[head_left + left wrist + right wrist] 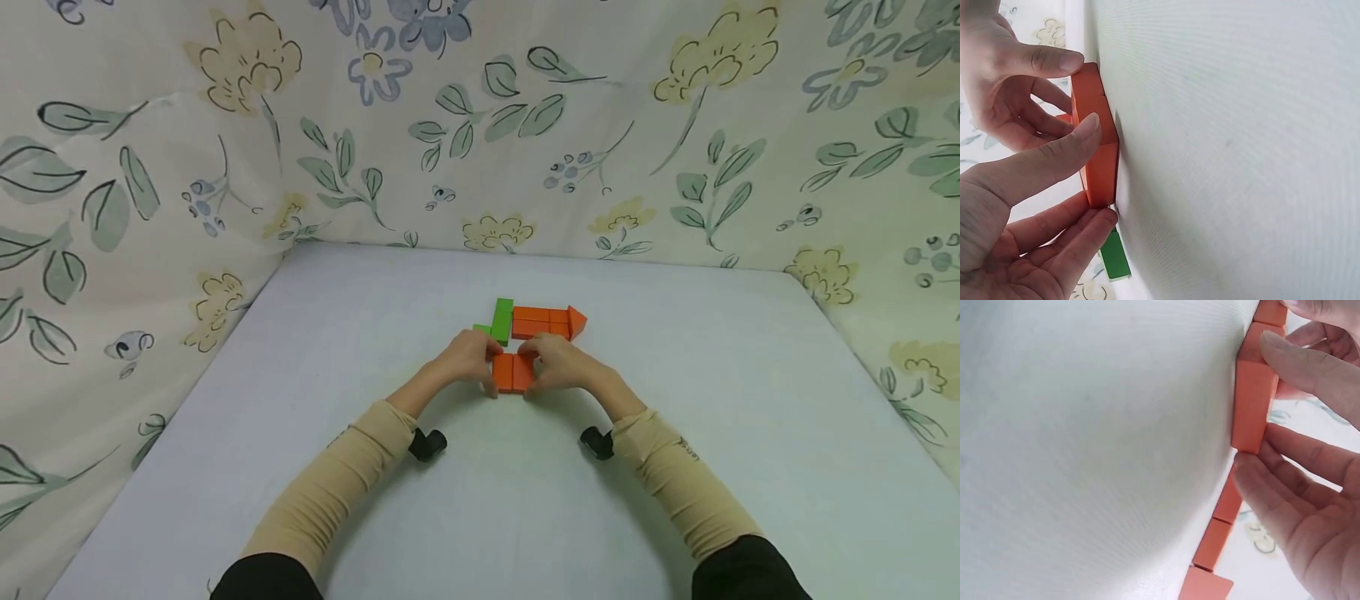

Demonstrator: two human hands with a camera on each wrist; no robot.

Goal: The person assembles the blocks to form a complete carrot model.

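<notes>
Two orange blocks [503,375] lie side by side on the white table in the head view, their inner sides together. My left hand [468,360] pinches the left one between thumb and fingertips. The right orange block [1254,400] is held the same way by my right hand [561,364]. In the left wrist view, the left hand's thumb rests on the near face of its orange block [1102,172], with fingertips at the far end. Just beyond the hands stand green blocks [502,321] and a row of orange blocks [538,320].
An orange triangular block [577,322] sits at the right end of the orange row. A smaller green piece [481,328] is partly hidden behind the left hand. The white table [510,500] meets a floral cloth [495,183] at the back and sides.
</notes>
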